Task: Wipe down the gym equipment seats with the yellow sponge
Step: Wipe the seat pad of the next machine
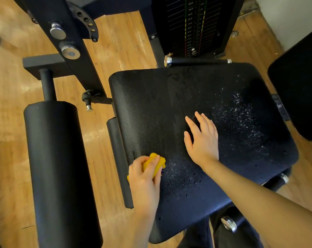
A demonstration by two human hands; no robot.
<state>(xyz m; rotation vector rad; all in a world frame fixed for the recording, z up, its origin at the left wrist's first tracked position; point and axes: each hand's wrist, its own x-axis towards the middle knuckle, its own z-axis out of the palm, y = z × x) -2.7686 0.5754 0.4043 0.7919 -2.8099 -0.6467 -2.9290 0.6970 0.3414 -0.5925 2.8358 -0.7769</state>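
black vinyl: the gym seat (169,108) fills the middle of the head view, grainy and padded, and everything below is placed against it.
sponge: a yellow sponge (156,162) sits on the seat's near left corner, crumpled, touching the vinyl.
left hand: the left hand (144,178) grips the sponge, fingers curled over its top, thumb at its side.
right hand: the right hand (202,138) lies flat on the seat near its centre, fingers straight and spread, holding nothing.
wet patches: droplets (241,115) speckle the seat's right half, with more just right of the sponge.
beside the seat: a black roller pad (60,169) stands to its left, a weight stack (194,25) behind it, wood floor (115,42) below.
step: wiping looks only begun, at the left corner.
next move: likely a firm sweep rightward through the droplets, so the resting right hand must lift clear.
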